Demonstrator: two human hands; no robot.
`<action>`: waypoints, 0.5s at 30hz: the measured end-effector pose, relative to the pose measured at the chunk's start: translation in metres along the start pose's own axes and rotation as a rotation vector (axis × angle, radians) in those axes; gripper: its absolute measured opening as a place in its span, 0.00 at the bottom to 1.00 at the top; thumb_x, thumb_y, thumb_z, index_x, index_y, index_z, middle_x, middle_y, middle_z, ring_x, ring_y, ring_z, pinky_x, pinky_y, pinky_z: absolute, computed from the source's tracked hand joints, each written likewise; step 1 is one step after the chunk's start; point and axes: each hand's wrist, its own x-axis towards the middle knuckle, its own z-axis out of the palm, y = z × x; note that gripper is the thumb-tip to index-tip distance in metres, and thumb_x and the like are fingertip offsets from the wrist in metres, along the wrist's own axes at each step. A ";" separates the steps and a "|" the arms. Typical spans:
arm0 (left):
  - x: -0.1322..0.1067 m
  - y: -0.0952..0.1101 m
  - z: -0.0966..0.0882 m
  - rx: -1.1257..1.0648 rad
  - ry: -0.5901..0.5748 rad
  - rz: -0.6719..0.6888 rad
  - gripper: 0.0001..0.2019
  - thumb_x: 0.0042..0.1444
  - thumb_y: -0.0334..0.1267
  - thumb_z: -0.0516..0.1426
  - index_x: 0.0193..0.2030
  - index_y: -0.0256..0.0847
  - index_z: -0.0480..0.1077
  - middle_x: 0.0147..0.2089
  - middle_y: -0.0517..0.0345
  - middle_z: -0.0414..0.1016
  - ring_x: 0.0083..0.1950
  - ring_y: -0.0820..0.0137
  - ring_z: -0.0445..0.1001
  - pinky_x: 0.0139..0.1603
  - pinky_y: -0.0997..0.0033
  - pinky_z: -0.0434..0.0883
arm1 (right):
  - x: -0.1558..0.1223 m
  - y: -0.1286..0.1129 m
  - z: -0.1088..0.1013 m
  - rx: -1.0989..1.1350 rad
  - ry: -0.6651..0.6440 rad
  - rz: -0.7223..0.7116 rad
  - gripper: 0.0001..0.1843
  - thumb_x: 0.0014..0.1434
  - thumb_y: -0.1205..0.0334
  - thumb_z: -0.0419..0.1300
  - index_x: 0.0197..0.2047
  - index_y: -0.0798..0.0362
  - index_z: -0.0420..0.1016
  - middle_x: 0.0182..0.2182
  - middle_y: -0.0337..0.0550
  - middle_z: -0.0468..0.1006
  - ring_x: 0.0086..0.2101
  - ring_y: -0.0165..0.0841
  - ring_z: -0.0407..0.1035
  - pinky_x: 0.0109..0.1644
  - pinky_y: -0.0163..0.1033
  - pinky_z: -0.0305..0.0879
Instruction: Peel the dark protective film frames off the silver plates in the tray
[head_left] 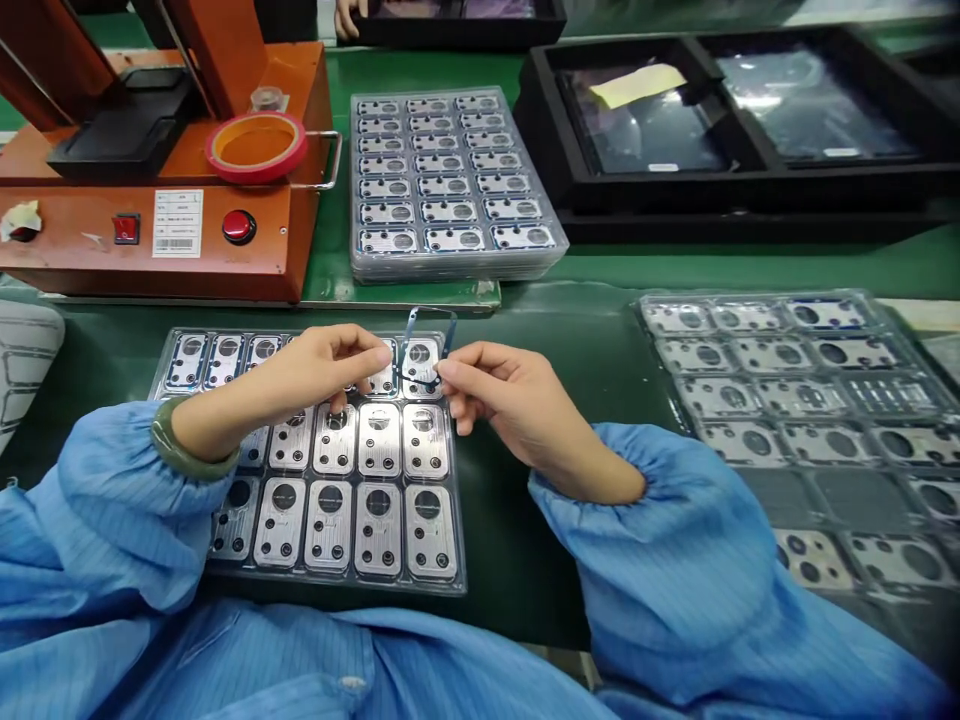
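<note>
Between my hands is a thin dark blue rectangular frame (451,334), like a gasket or adhesive outline, tilted upward. My right hand (506,400) pinches its lower right corner between thumb and fingers. At its lower left side is my left hand (322,370), thumb and fingertips closed on the edge. Both hands are above a clear plastic tray (460,560) holding rows of silvery metal plates (428,440), each with a large round opening and small holes. Plates in the back row have blue outlines; the nearer ones look bare. My left forearm and hand hide part of the tray.
An orange machine (255,270) with a red tape roll (256,148) on it stands back left. Stacked trays of blue-edged plates (450,265) sit behind my hands. Black boxes with film-covered panels (750,185) are back right. Another tray (772,490) lies right. A person's hand (349,18) shows at the top.
</note>
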 end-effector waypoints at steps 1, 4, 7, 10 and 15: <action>0.002 0.000 0.002 -0.009 -0.004 -0.011 0.15 0.54 0.49 0.60 0.36 0.36 0.72 0.27 0.59 0.69 0.18 0.82 0.62 0.15 0.82 0.61 | 0.000 0.000 -0.001 -0.006 -0.009 0.016 0.17 0.47 0.52 0.69 0.26 0.56 0.73 0.16 0.35 0.71 0.16 0.24 0.65 0.20 0.29 0.66; 0.009 -0.003 0.004 -0.011 -0.043 -0.032 0.14 0.53 0.47 0.61 0.30 0.36 0.71 0.26 0.60 0.68 0.17 0.83 0.61 0.15 0.83 0.58 | 0.002 0.002 -0.004 -0.023 -0.032 0.057 0.17 0.46 0.52 0.70 0.26 0.57 0.73 0.16 0.35 0.71 0.17 0.24 0.66 0.21 0.29 0.67; 0.014 -0.007 0.006 -0.003 -0.077 -0.055 0.14 0.52 0.47 0.61 0.28 0.36 0.70 0.23 0.62 0.66 0.15 0.83 0.59 0.13 0.82 0.55 | 0.005 0.004 -0.009 -0.049 -0.043 0.077 0.17 0.46 0.51 0.70 0.27 0.57 0.74 0.16 0.34 0.71 0.16 0.24 0.66 0.21 0.29 0.68; 0.016 -0.009 0.012 0.077 -0.021 -0.031 0.13 0.52 0.45 0.60 0.27 0.37 0.70 0.21 0.63 0.65 0.16 0.82 0.57 0.15 0.80 0.53 | 0.007 0.006 -0.013 -0.079 -0.040 0.086 0.16 0.47 0.51 0.69 0.27 0.56 0.73 0.16 0.34 0.70 0.17 0.24 0.66 0.20 0.29 0.68; 0.016 -0.013 0.023 0.289 0.076 0.141 0.09 0.53 0.41 0.58 0.28 0.38 0.71 0.24 0.62 0.66 0.24 0.76 0.62 0.25 0.75 0.61 | 0.008 0.008 -0.016 -0.202 0.000 0.056 0.15 0.49 0.52 0.68 0.27 0.55 0.73 0.15 0.33 0.69 0.17 0.24 0.65 0.20 0.30 0.67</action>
